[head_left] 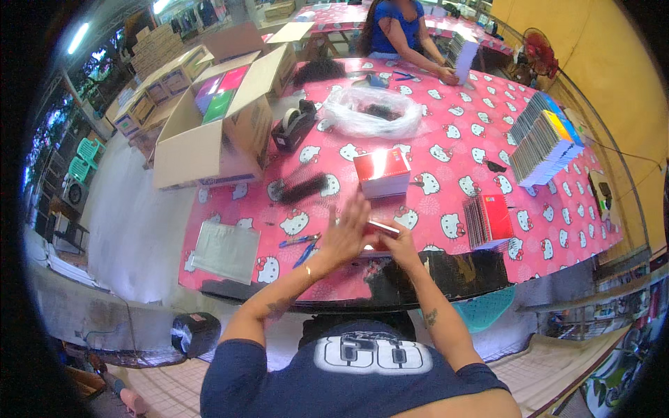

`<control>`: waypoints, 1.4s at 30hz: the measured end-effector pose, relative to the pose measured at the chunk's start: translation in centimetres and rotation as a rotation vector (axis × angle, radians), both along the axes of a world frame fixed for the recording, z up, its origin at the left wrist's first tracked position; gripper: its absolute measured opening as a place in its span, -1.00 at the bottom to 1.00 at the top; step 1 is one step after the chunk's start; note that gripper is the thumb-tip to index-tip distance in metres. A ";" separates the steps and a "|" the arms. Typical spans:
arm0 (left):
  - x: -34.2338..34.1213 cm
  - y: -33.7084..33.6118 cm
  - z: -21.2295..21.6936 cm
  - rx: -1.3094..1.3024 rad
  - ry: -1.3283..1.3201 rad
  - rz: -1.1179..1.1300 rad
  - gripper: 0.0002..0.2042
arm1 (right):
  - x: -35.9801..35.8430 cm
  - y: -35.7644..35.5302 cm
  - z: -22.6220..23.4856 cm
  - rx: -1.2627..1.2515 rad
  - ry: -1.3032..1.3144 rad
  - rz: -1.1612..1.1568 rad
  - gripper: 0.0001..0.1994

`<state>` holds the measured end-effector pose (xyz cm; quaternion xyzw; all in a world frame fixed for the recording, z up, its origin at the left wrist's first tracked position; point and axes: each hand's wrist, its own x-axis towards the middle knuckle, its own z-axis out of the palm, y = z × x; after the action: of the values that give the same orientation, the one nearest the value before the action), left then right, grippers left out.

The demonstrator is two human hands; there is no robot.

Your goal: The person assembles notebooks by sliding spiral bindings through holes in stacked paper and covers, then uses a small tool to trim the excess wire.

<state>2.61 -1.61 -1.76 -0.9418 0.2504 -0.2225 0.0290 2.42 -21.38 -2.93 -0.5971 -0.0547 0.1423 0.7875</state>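
Observation:
Near the front edge of the table, my right hand (398, 245) grips a small notebook (385, 227), whose pale edge shows above the fingers. My left hand (347, 233) is beside it with its fingers stretched out, slightly blurred, its palm turned toward the notebook. Whether the left palm touches it I cannot tell. More of a notebook or stack shows under my hands, mostly hidden. Just beyond them stands a stack of red-covered notebooks (383, 174). Blue-handled tools (304, 245) lie left of my left wrist.
An open carton (188, 157) of colourful notebooks stands at left, by a tape dispenser (293, 125). Clear plastic bags (226, 251) lie at front left, a plastic bundle (373, 115) farther back. Notebook stacks (488, 219) stand at right. A person (397, 31) across the table handles another stack.

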 end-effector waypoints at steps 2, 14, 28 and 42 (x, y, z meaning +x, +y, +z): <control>-4.5 0.1 -2.8 -0.171 0.067 -0.194 -0.11 | -0.2 0.0 0.1 -0.099 -0.077 -0.051 -0.72; -0.4 -1.8 1.5 -0.137 -0.019 -0.125 -0.11 | 0.7 -0.2 -0.8 -0.172 -0.202 -0.041 -0.72; -3.9 -3.0 -0.8 -0.304 0.086 -0.272 -0.15 | 0.1 0.6 -2.3 -0.005 -0.122 -0.054 -0.62; -6.2 -3.4 6.9 -1.189 0.512 -0.156 -0.38 | -4.5 2.7 9.1 -0.470 -0.563 -0.197 -0.34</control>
<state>-3.57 -5.00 5.18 -0.7996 0.1512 -0.0932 -0.5737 -2.07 -18.65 6.21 -0.7796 -0.1770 -0.0950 0.5932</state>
